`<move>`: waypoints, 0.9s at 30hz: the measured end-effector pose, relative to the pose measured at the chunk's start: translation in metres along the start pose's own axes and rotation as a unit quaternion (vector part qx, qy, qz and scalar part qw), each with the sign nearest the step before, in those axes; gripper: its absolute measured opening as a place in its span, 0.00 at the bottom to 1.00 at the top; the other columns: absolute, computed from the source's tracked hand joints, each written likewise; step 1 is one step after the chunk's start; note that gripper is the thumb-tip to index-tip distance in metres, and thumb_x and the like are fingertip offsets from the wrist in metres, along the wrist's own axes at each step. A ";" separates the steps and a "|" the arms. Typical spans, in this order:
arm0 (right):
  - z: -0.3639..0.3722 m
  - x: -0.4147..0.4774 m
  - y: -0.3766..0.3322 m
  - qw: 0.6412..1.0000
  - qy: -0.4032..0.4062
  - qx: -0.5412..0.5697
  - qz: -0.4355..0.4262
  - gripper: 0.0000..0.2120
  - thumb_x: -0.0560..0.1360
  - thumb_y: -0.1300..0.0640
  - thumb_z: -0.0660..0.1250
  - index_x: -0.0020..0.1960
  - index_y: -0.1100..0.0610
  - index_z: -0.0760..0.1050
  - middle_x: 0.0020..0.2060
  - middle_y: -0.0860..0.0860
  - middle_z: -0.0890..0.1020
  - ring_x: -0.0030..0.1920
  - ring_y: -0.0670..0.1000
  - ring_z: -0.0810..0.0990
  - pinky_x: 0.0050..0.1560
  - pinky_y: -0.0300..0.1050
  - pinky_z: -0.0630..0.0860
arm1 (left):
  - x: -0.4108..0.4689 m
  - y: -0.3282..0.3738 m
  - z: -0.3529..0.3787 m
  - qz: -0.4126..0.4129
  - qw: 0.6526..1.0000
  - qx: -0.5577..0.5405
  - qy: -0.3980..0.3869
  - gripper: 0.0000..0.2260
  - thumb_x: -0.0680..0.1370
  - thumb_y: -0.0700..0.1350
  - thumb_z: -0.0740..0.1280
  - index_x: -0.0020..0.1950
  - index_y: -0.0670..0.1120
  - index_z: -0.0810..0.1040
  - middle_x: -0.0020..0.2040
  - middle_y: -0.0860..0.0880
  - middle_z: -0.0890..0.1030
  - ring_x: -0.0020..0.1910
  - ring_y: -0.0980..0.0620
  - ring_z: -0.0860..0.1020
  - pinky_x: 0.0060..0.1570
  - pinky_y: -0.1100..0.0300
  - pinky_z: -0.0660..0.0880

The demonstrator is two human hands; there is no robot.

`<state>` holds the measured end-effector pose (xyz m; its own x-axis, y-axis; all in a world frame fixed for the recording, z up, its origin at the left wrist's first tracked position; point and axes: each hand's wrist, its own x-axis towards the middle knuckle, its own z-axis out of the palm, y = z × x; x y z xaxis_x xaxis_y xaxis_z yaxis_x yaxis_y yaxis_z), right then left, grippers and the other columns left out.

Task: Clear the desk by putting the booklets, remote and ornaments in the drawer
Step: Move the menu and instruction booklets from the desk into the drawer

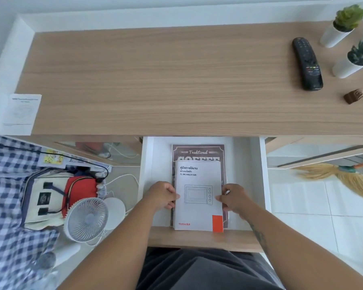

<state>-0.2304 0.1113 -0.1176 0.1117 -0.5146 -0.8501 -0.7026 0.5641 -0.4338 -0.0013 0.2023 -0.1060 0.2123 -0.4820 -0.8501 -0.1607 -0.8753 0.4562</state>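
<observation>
The booklets go in first, and that step looks nearly done; the white booklet lies on top of a brown coffee booklet inside the open drawer, at 6 o'clock below the desk; the left hand pinches its left edge and the right hand pinches its right edge, fingers curled on the paper; I think the hands must let go next, then reach up to 2 o'clock; there the black remote, two little plant pots and a small brown ornament wait on the desk
</observation>
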 end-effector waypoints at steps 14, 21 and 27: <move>-0.009 -0.033 -0.092 0.844 0.314 -0.253 -0.353 0.11 0.75 0.53 0.62 0.36 0.54 0.66 0.28 0.48 0.74 0.28 0.55 0.70 0.26 0.41 0.65 | -0.014 0.031 -0.015 0.207 0.907 0.191 0.312 0.11 0.78 0.50 0.64 0.40 0.47 0.70 0.29 0.53 0.70 0.32 0.44 0.73 0.32 0.55 0.70; 0.003 -0.005 -0.197 0.782 0.315 -0.277 -0.461 0.11 0.74 0.51 0.64 0.52 0.56 0.74 0.50 0.54 0.78 0.52 0.59 0.74 0.54 0.54 0.71 | -0.005 0.055 -0.094 0.346 0.751 0.264 0.496 0.07 0.74 0.47 0.66 0.48 0.44 0.75 0.44 0.48 0.77 0.45 0.44 0.73 0.45 0.50 0.72; 0.028 0.021 -0.220 0.785 0.269 -0.406 -0.383 0.29 0.77 0.35 0.49 0.76 0.41 0.51 0.77 0.50 0.54 0.77 0.57 0.45 0.76 0.56 0.41 | 0.005 0.053 -0.180 0.194 0.830 0.308 0.422 0.25 0.81 0.58 0.56 0.77 0.52 0.62 0.79 0.45 0.59 0.77 0.41 0.56 0.75 0.45 0.53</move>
<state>-0.0541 -0.0053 -0.0488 0.5608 -0.8232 -0.0887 -0.8145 -0.5292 -0.2378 0.1653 0.1466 -0.0390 0.5874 -0.8066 -0.0657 -0.7821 -0.5866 0.2102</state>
